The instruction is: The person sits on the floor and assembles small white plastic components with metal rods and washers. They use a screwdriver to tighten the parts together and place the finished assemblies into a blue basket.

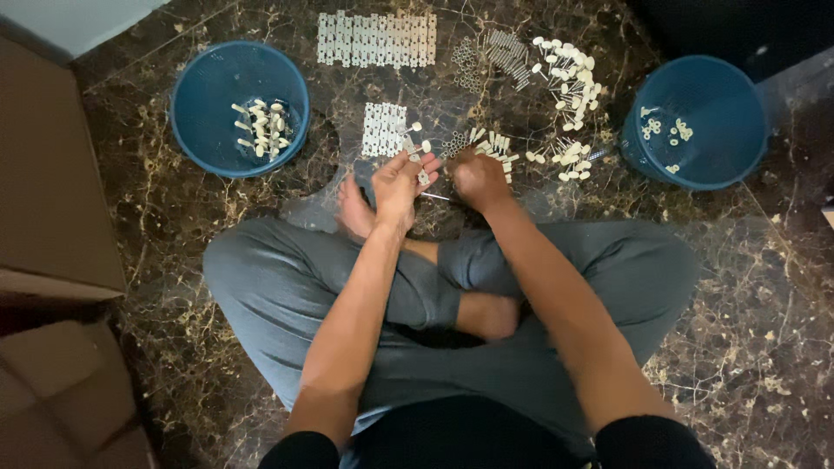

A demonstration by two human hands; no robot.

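Note:
I sit cross-legged on a dark marble floor. My left hand (398,184) pinches a small white plastic piece (423,175) with a thin metal pin sticking out toward the right. My right hand (476,176) is curled, knuckles up, over a heap of small white knobbed pieces (492,143) and metal springs (454,142); its fingers are hidden, so whether it holds anything is unclear. A small white sheet of joined plastic parts (383,128) lies just beyond my left hand.
A blue basket (193,95) at the left holds several white assembled pieces. Another blue basket (725,152) at the right holds a few small white bits. A larger white parts sheet (376,39), more springs (506,54) and white pieces (569,74) lie farther out. Cardboard boxes (48,200) stand left.

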